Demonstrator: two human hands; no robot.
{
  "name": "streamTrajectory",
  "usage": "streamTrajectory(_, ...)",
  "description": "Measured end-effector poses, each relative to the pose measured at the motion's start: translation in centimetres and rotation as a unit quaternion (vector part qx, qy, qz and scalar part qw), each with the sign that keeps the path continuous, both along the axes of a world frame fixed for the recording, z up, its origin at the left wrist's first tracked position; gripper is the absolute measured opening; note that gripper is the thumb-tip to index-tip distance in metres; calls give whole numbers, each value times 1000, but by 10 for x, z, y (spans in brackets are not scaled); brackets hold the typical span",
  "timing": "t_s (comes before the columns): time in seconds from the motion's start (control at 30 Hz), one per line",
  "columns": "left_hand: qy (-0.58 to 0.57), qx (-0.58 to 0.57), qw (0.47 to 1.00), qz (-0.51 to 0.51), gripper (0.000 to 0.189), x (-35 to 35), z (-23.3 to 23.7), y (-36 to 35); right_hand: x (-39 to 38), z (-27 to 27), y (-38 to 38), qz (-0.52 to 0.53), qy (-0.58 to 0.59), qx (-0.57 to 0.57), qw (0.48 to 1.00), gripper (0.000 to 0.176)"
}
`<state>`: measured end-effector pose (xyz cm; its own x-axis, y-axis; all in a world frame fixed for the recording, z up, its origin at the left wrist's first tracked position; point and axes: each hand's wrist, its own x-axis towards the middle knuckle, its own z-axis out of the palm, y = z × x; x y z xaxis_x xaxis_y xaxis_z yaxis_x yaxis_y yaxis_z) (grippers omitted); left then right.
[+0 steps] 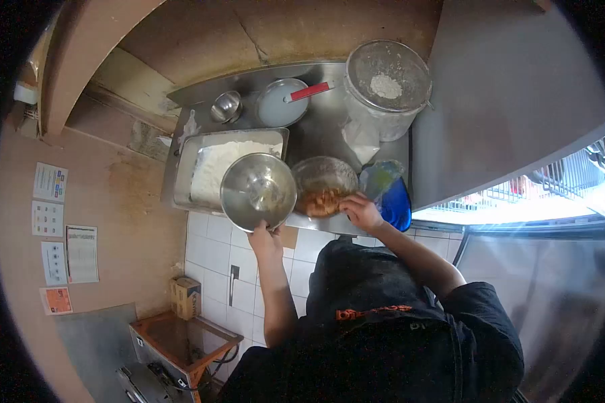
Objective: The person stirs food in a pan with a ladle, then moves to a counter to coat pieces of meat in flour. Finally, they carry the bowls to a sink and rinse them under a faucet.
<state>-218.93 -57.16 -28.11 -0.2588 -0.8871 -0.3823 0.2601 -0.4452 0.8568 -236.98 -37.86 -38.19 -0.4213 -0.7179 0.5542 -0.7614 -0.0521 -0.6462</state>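
Note:
My left hand [266, 238] grips the near rim of a steel bowl [238, 195], which is tilted over the front right part of a tray of white flour [212, 165]. Beside it on the right stands a bowl [326, 171] with reddish-brown pieces [323, 203] in it. My right hand [361, 212] is at the right rim of that bowl, its fingers pressed together over the pieces. What those fingers hold, if anything, is too small to make out.
Behind are a small steel bowl [226, 107] and a bowl of whitish liquid [273, 107] with a red-handled tool [309, 92]. A sieve [400, 67] tops a tub [390, 126] at the back right. A blue object [397, 205] lies at the right.

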Motion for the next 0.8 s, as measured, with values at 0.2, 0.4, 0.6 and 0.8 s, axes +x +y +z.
streamTrajectory(0.2,-22,32,989,-146,34,-49,-8,-18,3,-16,30,96,97,65,989,22)
streamTrajectory(0.4,4,-14,933,-359,41,-154,-66,-55,16,10,36,38,61,105,992,19)
streamTrajectory(0.6,-8,-24,924,-381,35,-173,-62,-61,31,9,49,-99,-368,311,871,32)
streamTrajectory(0.8,-534,-415,662,-324,42,-52,-39,-9,19,0,21,-38,-470,303,828,33)
